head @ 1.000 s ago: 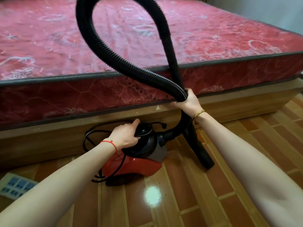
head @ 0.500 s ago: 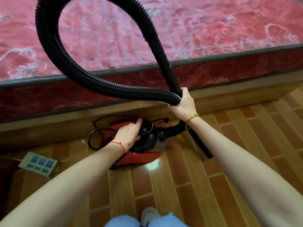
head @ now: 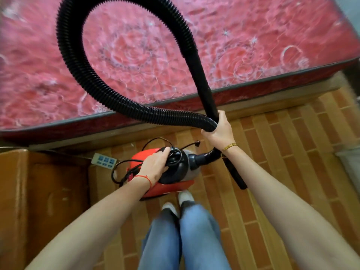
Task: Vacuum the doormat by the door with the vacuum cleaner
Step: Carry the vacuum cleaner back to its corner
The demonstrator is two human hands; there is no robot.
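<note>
From the head camera, the person stands beside the bed's red mattress [head: 233, 45], looking down at a small red-and-black vacuum cleaner [head: 171, 172] by their feet. The left hand [head: 155, 166] grips the handle on top of its body, the power cord bunched under the fingers; the right hand [head: 220, 131] clasps the black corrugated hose [head: 81, 71] and the rigid tube together (the hose loops high over the mattress). A power strip [head: 104, 160] lies on the wooden floor [head: 292, 152]. No doormat or door is visible, so vacuuming hasn't started; carrying, plugging in and cleaning seem left.
</note>
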